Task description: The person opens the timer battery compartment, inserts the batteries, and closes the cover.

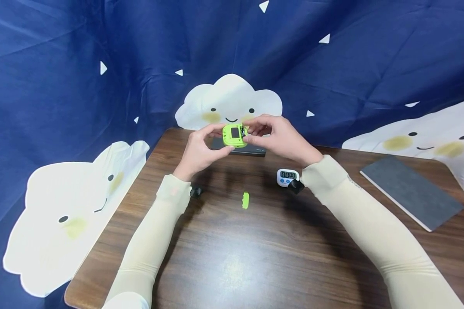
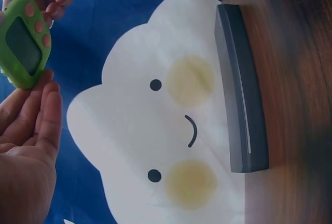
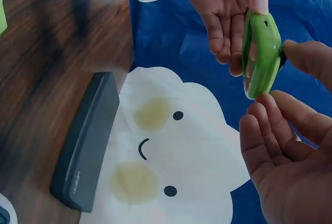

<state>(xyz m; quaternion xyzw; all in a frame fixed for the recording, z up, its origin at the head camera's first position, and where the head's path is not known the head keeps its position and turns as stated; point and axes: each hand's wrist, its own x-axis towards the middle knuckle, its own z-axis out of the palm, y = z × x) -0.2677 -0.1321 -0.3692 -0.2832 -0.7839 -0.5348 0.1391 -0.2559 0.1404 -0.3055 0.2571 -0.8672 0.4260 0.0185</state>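
A lime-green digital timer [image 1: 227, 139] is held up above the far part of the table, its back toward the head view. In the left wrist view its screen and pink buttons show on the front of the timer [image 2: 26, 42]. My left hand [image 1: 201, 150] grips its left end between thumb and fingers. At the other end, my right hand [image 1: 280, 135] holds the edge with its fingertips, the thumb against a dark part in the open battery compartment [image 1: 243, 131]. Whether that part is a battery, I cannot tell. A small green battery cover [image 1: 245, 200] lies on the table below.
A white digital timer [image 1: 288, 176] stands near my right wrist, partly behind a black wrist piece. At the back of the table is a long dark box [image 3: 85, 141], below the hands. A grey notebook [image 1: 411, 191] lies to the right. Behind hangs a blue cloth [image 1: 147, 43] with clouds.
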